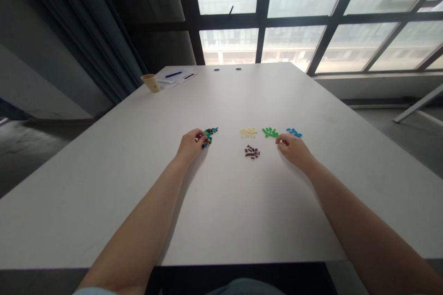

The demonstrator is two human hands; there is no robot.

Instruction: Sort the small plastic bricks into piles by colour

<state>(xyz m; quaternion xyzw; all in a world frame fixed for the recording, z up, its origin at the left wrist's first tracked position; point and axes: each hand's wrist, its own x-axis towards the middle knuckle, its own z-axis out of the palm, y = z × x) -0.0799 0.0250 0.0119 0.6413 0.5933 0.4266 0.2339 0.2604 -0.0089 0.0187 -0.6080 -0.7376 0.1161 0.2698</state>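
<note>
Fingers of the left hand are pinched narrow at the edge of a mixed pile of small plastic bricks; any held brick cannot be made out. Narrowly curled fingers of the right hand lie just beside green bricks, their hold unclear. Dark brown bricks, cream bricks and blue bricks are heaped apart on the white table. Fingertip picking is judged best here, sparing neighbouring bricks. A paper cup is set far off.

Glossy plastic bricks, matt tabletop
</note>
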